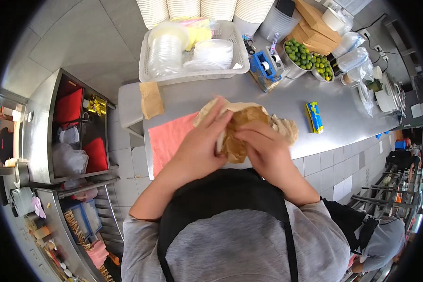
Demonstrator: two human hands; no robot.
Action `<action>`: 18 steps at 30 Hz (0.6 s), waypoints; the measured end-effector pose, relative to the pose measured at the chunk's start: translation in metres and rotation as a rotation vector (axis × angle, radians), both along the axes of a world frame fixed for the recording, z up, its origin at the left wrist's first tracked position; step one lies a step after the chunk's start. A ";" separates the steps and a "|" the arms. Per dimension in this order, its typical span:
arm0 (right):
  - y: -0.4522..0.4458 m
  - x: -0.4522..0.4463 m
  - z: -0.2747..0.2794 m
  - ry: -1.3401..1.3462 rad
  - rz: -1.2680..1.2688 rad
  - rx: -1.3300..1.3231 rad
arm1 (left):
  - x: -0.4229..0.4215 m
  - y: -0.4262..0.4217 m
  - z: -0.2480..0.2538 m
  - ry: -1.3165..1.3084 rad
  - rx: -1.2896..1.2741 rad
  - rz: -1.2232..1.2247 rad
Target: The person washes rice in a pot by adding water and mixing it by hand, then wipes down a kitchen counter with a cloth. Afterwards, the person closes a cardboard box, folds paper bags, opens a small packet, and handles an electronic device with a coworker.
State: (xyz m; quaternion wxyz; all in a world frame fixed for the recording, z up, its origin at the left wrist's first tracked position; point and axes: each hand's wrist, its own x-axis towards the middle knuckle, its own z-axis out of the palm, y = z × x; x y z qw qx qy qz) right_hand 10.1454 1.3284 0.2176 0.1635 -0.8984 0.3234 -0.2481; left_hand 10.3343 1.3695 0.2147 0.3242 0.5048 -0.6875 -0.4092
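Note:
A crumpled brown paper bag (pixel 242 120) with a paler outer side is between my two hands, above the near edge of the steel counter. My left hand (pixel 204 136) grips its left side, fingers stretched up along the paper and thumb lower down. On the right, my right hand (pixel 268 146) pinches the paper with its fingertips and is slightly blurred. Whatever the bag may contain is hidden. A pink cloth (pixel 169 141) lies under and left of my left hand. Behind my right hand sits another crumpled brown piece (pixel 285 129).
A white basket (pixel 148 73) of plastic lids stands at the back, near a blue tape dispenser (pixel 263 70). Limes (pixel 298 54) fill metal bowls. A blue-yellow packet (pixel 314 117) and flat brown paper (pixel 151 100) lie on the counter (pixel 211 94). Another person (pixel 380 239) is at lower right.

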 end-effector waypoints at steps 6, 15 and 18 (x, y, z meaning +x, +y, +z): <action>-0.047 0.012 -0.182 0.312 0.178 0.327 | -0.048 -0.002 -0.036 -0.057 -0.121 -0.305; -0.048 0.079 -0.199 0.231 0.164 0.404 | -0.029 0.008 -0.033 0.228 0.180 -0.225; -0.046 0.050 -0.187 0.234 0.162 0.428 | 0.020 0.011 -0.063 0.120 -0.126 0.055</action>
